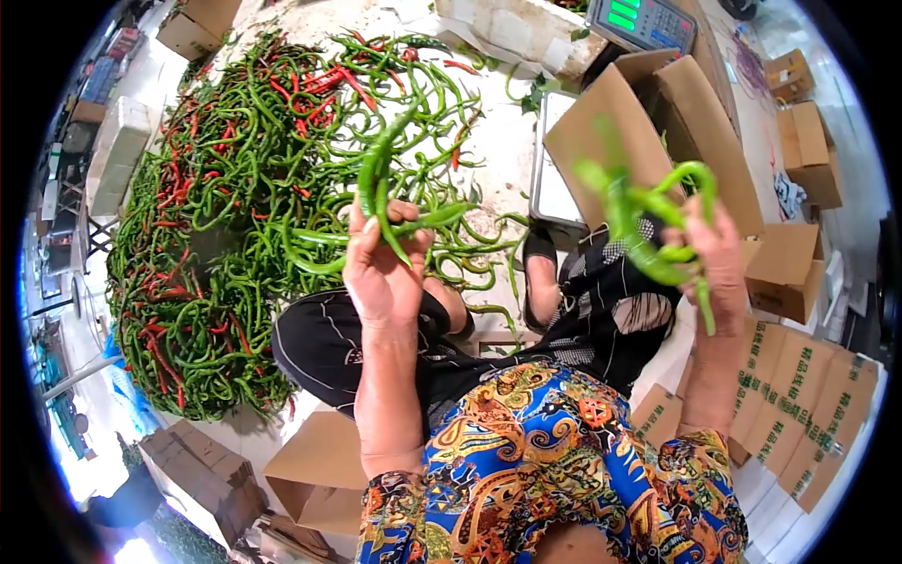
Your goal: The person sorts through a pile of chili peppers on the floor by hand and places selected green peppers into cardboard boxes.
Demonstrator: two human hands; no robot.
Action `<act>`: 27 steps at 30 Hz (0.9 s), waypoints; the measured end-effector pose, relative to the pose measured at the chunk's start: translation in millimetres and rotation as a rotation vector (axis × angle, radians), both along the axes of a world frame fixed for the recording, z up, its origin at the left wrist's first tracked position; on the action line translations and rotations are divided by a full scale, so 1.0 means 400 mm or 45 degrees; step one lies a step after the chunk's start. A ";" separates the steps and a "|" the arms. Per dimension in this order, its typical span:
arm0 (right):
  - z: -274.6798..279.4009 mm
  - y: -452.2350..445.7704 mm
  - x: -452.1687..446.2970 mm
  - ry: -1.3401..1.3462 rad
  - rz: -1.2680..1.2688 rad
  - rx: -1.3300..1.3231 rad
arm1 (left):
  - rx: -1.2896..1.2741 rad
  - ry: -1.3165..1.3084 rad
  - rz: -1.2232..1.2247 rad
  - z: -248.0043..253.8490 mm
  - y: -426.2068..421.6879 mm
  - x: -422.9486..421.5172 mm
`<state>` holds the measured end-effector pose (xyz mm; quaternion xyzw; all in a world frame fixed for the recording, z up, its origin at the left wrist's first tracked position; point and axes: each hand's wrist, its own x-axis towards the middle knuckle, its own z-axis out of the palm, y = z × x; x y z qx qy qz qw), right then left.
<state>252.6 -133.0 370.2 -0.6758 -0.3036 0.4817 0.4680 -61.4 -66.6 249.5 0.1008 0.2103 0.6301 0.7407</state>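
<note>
Long green chili peppers (374, 174) are gripped in my left hand (385, 263), raised in front of my knees with the fingers closed around them. My right hand (711, 249) is closed on another bunch of green chili peppers (631, 221), blurred by motion, beside an open cardboard box (601, 141). To the left spreads a large pile of green chili peppers (249, 141) with red ones (324, 83) mixed in. Loose green peppers lie on the pale surface between the pile and my feet.
The box rests by a scale platform (554, 202) with a lit digital display (644, 21) behind it. A white foam box (521, 33) stands at the back. Flattened printed cartons (799, 399) lean at right; more cardboard boxes (315, 475) sit at lower left.
</note>
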 end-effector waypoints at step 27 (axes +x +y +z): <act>-0.075 0.082 -0.172 0.202 0.550 0.130 | 0.076 0.439 -0.420 0.019 -0.031 0.100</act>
